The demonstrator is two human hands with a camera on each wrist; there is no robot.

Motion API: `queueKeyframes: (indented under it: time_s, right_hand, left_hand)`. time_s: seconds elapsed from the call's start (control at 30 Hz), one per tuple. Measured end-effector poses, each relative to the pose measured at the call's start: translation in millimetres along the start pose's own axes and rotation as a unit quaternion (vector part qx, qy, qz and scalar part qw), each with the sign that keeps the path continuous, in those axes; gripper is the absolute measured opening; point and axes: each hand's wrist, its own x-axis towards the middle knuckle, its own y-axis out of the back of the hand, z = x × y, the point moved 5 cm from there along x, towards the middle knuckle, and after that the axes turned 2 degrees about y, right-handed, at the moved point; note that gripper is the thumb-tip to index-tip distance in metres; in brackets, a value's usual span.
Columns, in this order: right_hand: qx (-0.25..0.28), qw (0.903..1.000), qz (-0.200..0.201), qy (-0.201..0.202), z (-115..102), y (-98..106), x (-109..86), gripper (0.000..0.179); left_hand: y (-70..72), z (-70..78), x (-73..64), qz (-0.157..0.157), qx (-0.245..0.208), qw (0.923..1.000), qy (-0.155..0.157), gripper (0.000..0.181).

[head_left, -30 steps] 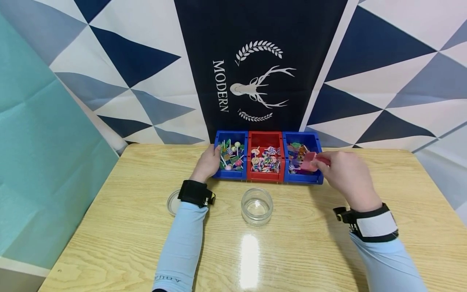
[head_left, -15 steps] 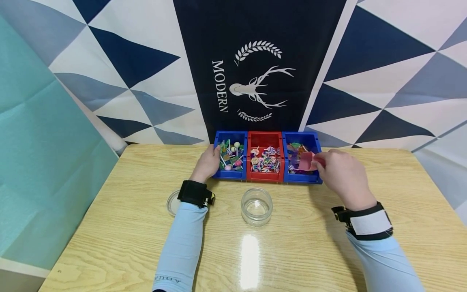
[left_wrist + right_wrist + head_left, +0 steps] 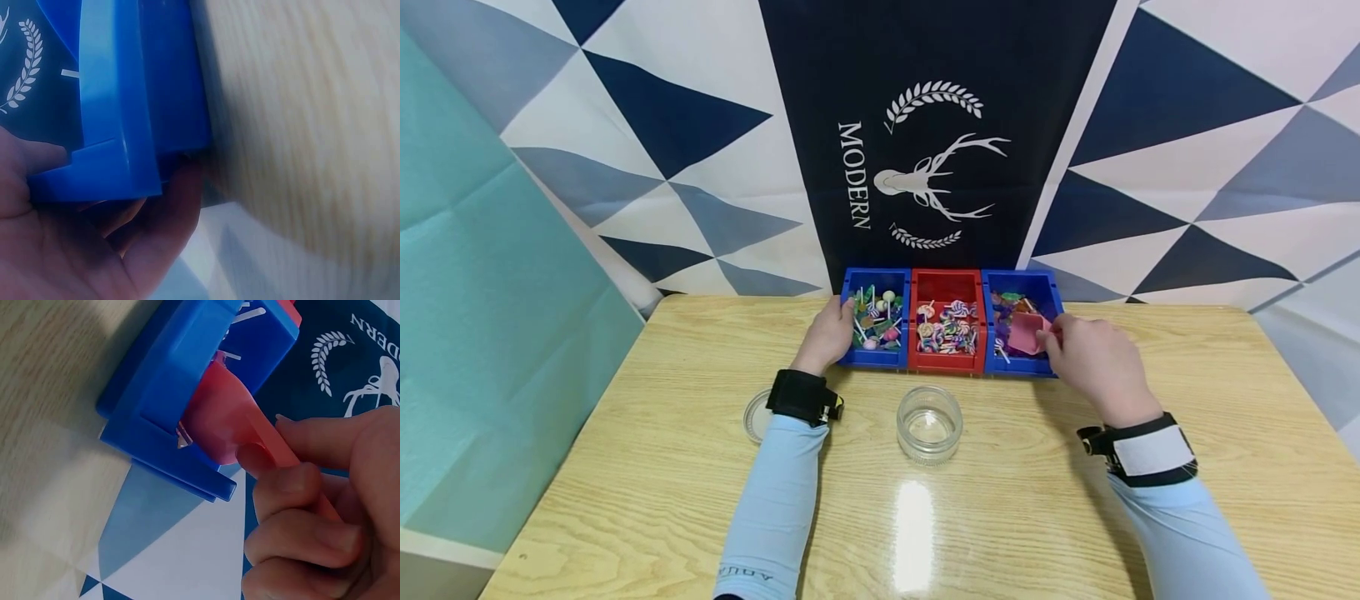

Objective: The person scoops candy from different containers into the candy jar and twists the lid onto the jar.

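Note:
My right hand grips the handle of a pink scoop, whose bowl is down inside the right blue bin among small colourful candies. In the right wrist view, curled fingers wrap the scoop and the thumb lies along its handle. My left hand holds the outer side of the left blue bin. Seen from the left wrist, the thumb is over that bin's rim and the fingers reach beneath it. Between the two stands a red bin of lollipop-shaped candies.
A clear glass jar stands in front of the bins with no lid on it. A round lid lies on the wooden table, partly behind my left wrist. A patterned wall covering rises behind the bins.
My right hand has moved slightly left, and the scoop's bowl has shifted left and deeper over the candies in the right blue bin. My left hand stays in place.

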Motion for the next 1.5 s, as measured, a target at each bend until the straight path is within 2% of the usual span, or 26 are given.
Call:
queueKeyframes:
  time_s: [0.1,0.27,0.37,0.67,0.93,1.27,1.5]
  right_hand:
    - [-0.004,0.9998,-0.017,-0.008,0,-2,-0.1,0.032]
    - [-0.004,0.9970,-0.070,-0.034,-1,-8,0.1,0.039]
    - [0.007,0.9953,-0.084,-0.048,-2,-12,0.7,0.040]
    - [0.033,0.9938,-0.082,-0.068,-5,-29,2.5,0.040]
    - [0.035,0.9928,-0.086,-0.076,-3,-39,5.3,0.048]
    - [0.073,0.9883,-0.097,-0.092,4,-38,5.0,0.041]
    - [0.065,0.9901,-0.101,-0.072,7,-28,5.3,0.041]
  left_hand:
    - [-0.4,0.1,0.4,0.000,0.000,1.0000,0.001,0.052]
    - [-0.8,-0.3,1.2,0.001,0.001,1.0000,0.005,0.052]
    - [-1.2,-0.6,1.1,0.001,0.000,1.0000,0.006,0.052]
    - [-1.6,0.5,0.0,0.001,0.001,1.0000,0.006,0.052]
    - [-1.5,2.3,-0.4,0.000,0.000,1.0000,0.002,0.052]
    - [-1.6,1.5,1.5,-0.001,0.006,1.0000,-0.002,0.053]
    - [-1.4,-1.4,2.3,0.000,0.007,1.0000,0.005,0.053]
